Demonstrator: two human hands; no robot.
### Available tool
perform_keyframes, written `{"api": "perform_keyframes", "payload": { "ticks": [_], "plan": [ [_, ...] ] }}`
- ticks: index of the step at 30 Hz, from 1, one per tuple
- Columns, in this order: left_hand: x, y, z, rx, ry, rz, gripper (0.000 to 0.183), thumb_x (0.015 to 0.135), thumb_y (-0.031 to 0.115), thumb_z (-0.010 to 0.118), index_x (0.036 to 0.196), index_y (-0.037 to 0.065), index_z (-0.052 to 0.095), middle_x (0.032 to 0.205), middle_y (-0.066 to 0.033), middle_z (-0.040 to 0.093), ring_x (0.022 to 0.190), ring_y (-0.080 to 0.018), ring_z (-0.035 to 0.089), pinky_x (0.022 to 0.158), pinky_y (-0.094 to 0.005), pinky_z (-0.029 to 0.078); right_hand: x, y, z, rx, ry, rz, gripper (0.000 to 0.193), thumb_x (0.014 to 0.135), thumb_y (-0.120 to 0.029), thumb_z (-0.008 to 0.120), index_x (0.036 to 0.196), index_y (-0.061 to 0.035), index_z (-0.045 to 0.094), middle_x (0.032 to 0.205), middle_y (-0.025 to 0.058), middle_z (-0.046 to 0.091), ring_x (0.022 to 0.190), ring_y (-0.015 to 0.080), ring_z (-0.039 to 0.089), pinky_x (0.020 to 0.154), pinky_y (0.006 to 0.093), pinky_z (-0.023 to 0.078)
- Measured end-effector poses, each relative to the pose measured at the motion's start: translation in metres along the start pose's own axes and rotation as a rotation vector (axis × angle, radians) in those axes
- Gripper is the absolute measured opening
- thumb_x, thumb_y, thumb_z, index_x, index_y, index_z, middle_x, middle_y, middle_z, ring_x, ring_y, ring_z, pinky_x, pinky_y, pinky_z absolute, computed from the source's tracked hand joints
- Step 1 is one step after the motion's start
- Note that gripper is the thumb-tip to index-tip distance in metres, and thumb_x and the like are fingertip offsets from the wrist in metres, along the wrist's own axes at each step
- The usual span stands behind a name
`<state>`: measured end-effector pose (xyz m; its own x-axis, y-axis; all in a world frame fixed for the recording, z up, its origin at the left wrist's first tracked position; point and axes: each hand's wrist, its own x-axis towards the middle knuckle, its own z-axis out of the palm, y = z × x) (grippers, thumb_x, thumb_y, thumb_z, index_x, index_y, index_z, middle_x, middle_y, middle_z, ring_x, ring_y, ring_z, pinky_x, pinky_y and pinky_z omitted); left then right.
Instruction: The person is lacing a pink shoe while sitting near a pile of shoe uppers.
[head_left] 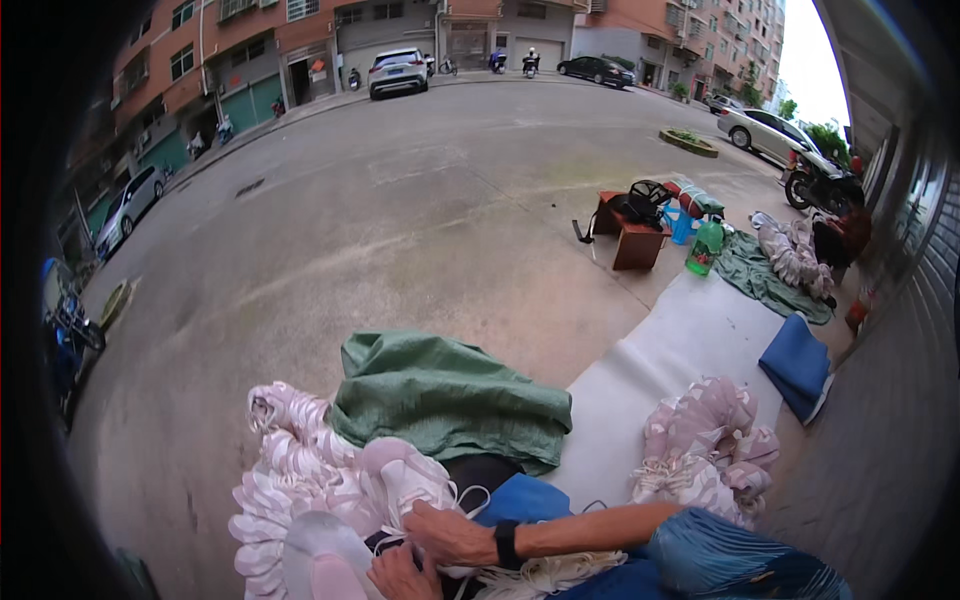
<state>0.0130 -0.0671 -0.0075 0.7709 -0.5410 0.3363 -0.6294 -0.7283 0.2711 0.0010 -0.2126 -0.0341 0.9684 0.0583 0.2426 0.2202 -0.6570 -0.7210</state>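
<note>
A pink-and-white shoe [405, 475] with white laces lies at the front of a large pile of similar shoes [290, 480] at the lower left. My right hand [450, 533], with a black band at the wrist, is closed on a white shoelace [472, 497] at this shoe's opening. Just below it, at the bottom edge, my left hand [405, 575] has its fingers bent in against the shoe; what they grip is hidden. A bundle of loose white laces [560, 573] lies under my right forearm, over blue cloth.
A green woven sack [445, 395] lies behind the pile. On the right, more pink shoes [700, 450] rest on a white sheet [660, 340], near folded blue material [797, 365]. Farther off stand a brown wooden stool [635, 235] and a green bottle [706, 247].
</note>
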Motion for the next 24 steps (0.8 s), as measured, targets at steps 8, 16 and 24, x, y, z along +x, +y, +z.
{"api": "perform_keyframes", "payload": {
  "ticks": [8, 16, 24],
  "plan": [
    [0.000, -0.013, 0.024, -0.361, 0.008, -0.082, 0.022, 0.093, 0.016, 0.050, 0.102, 0.001, 0.063, 0.090, -0.0213, 0.065, 0.082, -0.0383, 0.061, 0.071, -0.0423, 0.049, -0.006, -0.003, -0.007, -0.012, -0.147, 0.027, 0.019, 0.083, -0.011, 0.052, 0.095, 0.0040, 0.050, 0.097, 0.0241, 0.051, 0.082, 0.0417, 0.059, 0.066, 0.0486, 0.047],
    [0.004, -0.020, 0.022, -0.371, 0.003, -0.040, 0.024, 0.092, 0.016, 0.050, 0.106, 0.001, 0.062, 0.095, -0.0225, 0.064, 0.084, -0.0395, 0.061, 0.075, -0.0431, 0.049, -0.011, -0.001, 0.025, -0.171, -0.031, -0.031, 0.017, 0.083, -0.011, 0.053, 0.092, 0.0034, 0.050, 0.088, 0.0186, 0.050, 0.069, 0.0364, 0.060, 0.056, 0.0447, 0.049],
    [0.008, -0.012, 0.008, -0.373, -0.138, -0.204, 0.022, 0.092, 0.019, 0.051, 0.104, 0.001, 0.058, 0.093, -0.0236, 0.063, 0.088, -0.0400, 0.059, 0.076, -0.0441, 0.047, -0.010, -0.001, 0.021, -0.143, -0.098, 0.019, 0.020, 0.080, -0.016, 0.056, 0.087, 0.0031, 0.052, 0.085, 0.0183, 0.053, 0.068, 0.0368, 0.060, 0.056, 0.0451, 0.048]
  ]
}}
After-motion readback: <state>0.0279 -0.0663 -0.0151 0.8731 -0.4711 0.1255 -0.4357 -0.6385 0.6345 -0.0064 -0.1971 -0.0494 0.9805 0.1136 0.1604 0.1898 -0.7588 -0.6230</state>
